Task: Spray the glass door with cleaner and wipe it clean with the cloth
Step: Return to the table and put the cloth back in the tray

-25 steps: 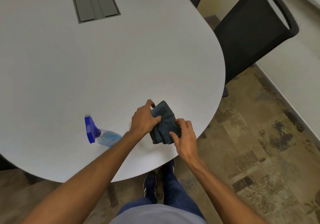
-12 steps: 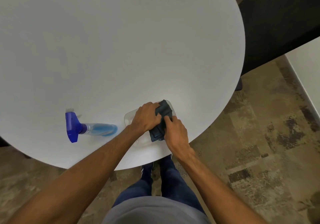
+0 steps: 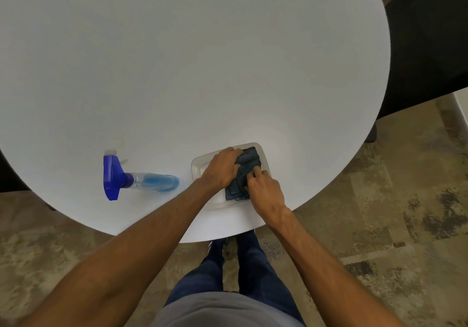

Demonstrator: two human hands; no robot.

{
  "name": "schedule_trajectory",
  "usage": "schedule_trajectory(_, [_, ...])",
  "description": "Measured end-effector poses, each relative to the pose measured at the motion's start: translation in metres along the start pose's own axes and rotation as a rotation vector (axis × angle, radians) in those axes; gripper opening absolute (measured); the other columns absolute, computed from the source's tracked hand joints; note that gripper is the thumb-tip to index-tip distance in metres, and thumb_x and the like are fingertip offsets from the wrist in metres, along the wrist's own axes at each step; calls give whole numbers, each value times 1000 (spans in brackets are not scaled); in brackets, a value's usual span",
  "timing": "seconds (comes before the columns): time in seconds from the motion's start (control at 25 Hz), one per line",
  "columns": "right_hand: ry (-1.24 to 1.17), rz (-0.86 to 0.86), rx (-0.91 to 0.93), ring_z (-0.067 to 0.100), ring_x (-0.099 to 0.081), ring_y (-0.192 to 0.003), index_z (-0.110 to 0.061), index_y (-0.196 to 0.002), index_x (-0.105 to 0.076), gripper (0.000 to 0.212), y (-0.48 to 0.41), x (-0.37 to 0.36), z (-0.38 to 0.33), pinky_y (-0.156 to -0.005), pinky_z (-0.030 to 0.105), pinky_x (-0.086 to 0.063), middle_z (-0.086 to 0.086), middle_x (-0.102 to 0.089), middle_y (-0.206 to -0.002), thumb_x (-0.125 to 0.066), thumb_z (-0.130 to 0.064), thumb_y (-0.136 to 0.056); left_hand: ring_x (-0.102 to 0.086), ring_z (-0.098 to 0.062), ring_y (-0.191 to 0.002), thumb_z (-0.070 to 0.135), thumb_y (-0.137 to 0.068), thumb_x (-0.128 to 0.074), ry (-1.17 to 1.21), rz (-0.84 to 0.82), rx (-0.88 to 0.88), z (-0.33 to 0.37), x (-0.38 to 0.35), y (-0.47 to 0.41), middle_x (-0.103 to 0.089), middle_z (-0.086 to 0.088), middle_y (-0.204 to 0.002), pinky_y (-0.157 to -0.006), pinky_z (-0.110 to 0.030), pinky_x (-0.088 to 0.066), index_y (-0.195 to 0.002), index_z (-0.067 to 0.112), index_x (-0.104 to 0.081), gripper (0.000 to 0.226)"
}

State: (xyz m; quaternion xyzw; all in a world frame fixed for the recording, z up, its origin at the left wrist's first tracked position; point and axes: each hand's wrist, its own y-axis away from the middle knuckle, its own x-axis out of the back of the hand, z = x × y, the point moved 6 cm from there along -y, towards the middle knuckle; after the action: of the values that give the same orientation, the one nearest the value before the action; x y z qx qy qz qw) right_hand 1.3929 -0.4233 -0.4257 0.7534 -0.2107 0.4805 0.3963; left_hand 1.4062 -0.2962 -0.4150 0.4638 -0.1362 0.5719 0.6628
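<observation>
**Both hands grip a dark cloth at the near edge of a white table**

A dark blue-grey cloth [image 3: 242, 174], bunched and folded, lies on a clear shallow tray [image 3: 263, 155] close to the near edge of the round white tabletop [image 3: 202, 60]. The left hand [image 3: 220, 169] lies over the cloth's left and far side, fingers curled around the fabric. The right hand [image 3: 266, 192] grips the cloth's near right part, fingers closed on a fold. The two hands sit just beside each other, with the cloth between them.

To the left of the tray, near the same edge, a spray bottle [image 3: 141, 178] lies on its side. Its blue trigger head points left, and its clear body holds blue liquid. Neither hand touches it.

A black chair [image 3: 428, 43] stands past the tabletop's right edge. Below the near edge, the person's dark trousers [image 3: 235, 271] and shoes show above a mottled brown floor [image 3: 379, 225]. No glass door can be seen.
</observation>
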Motion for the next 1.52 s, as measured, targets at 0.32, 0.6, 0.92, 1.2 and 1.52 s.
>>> schedule_trajectory(0.32, [12,327,105,29,-63,-93,-9,-106,-70,26,15,29,-6,-72,41,-53,12,-69,-106,-78,-22,-84,-61,-26,-117,33,-104,-48,-71,250,-6,0,29,36,-61,-8,-135,-95,-39,-51,-140,14,-53,41])
schedule_trajectory(0.6, [-386,358,156,34,-66,-107,-5,-128,-66,38,12,49,-26,-91,45,-57,17,-68,-124,-67,-20,-92,-64,-28,-119,26,-100,-56,-44,463,48,-17,45,93,-64,-10,-136,-93,-40,-55,-138,11,-57,40])
schedule_trajectory(0.92, [-597,249,124,28,-56,-130,-14,-142,-55,55,8,45,-86,-109,34,-39,10,-58,-144,-60,-38,-92,-68,-28,-114,29,-97,-61,84,552,115,-62,51,163,-67,-10,-130,-96,-43,-57,-138,12,-56,45])
schedule_trajectory(1.2, [-681,120,209,19,-50,-134,-19,-149,-44,71,-7,42,-177,-107,33,-44,4,-50,-151,-78,-37,-90,-72,-19,-106,36,-95,-57,60,632,199,-135,59,235,-71,-4,-124,-88,-32,-57,-134,17,-60,43])
schedule_trajectory(1.52, [-836,168,25,26,-57,-127,-13,-145,-46,73,-24,28,-239,-104,37,-49,8,-58,-143,-83,-35,-85,-65,-22,-119,34,-99,-55,83,618,259,-183,79,265,-62,-4,-139,-96,-43,-57,-145,19,-50,49])
